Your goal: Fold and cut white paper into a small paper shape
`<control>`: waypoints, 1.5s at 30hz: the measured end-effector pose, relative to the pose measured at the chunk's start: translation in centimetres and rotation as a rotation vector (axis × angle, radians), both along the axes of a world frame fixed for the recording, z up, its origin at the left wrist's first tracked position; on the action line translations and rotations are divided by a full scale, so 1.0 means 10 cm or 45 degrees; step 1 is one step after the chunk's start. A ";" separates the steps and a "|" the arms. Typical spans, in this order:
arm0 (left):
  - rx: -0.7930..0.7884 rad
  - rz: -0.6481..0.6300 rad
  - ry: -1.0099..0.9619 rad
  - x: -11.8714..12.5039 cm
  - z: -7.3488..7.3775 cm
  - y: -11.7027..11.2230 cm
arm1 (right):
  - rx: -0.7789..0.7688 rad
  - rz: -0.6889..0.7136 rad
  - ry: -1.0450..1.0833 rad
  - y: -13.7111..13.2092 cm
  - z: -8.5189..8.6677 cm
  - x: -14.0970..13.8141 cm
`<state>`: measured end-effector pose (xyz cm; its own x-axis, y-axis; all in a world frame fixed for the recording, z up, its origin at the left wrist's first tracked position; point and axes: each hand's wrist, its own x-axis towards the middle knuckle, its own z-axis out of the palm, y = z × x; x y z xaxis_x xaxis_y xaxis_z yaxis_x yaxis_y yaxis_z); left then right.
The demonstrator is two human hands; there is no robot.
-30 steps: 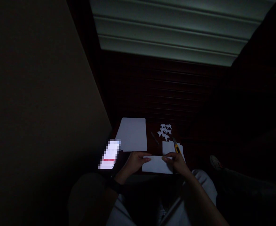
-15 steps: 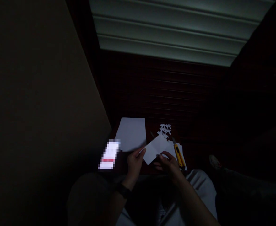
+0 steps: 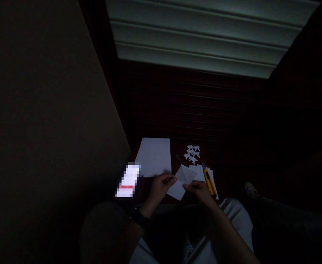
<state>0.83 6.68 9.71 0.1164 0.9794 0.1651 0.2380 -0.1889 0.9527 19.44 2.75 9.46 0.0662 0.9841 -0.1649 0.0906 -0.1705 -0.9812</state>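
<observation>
A small white sheet of paper point(image 3: 180, 189) with a fold across it is between my two hands, low over the dark table. My left hand point(image 3: 159, 187) pinches its left edge between thumb and fingers. On the other side, my right hand point(image 3: 200, 190) has thumb and finger closed on the paper's right edge. Just beyond the paper lies a group of several small folded white paper pieces point(image 3: 192, 154). To the right, a yellow and black utility knife point(image 3: 209, 182) rests on more white paper point(image 3: 197, 171).
A larger white sheet point(image 3: 155, 156) lies at the back left of the table. Beside it glows a pixelated screen point(image 3: 128, 180). A thin dark tool point(image 3: 178, 157) lies near the folded pieces. Wall point(image 3: 53, 110) stands at left; a shoe point(image 3: 251, 190) shows at right. The room is dim.
The paper has turned and come slightly lower, and a crease with a folded flap now shows. My left hand has moved right along it; my right hand's fingers have closed in on it.
</observation>
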 end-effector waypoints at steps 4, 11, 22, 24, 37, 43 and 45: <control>-0.238 -0.122 -0.027 -0.01 -0.01 -0.02 | -0.073 0.087 0.104 -0.03 0.04 0.02; -0.477 -0.295 -0.201 0.02 0.04 -0.07 | -0.146 -0.051 0.435 -0.07 0.07 -0.07; -0.318 -0.154 -0.287 0.11 0.02 -0.21 | 0.015 -0.335 0.416 -0.09 -0.11 -0.18; -0.300 -0.045 -0.359 0.14 0.03 -0.20 | 0.016 -0.322 0.312 -0.09 -0.13 -0.17; -0.155 0.105 -0.357 0.16 0.00 -0.20 | -0.012 -0.330 0.510 -0.14 -0.08 -0.20; -0.100 0.164 -0.270 0.16 0.00 -0.21 | -0.035 -0.398 0.503 -0.13 0.01 -0.22; -0.106 0.131 -0.284 0.16 -0.02 -0.22 | -0.035 -0.397 0.485 -0.12 0.03 -0.22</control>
<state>2.46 4.48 9.56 -0.0149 0.9955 0.0939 0.0342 -0.0933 0.9950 17.20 1.57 9.79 0.2870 0.9218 -0.2604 -0.3329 -0.1589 -0.9295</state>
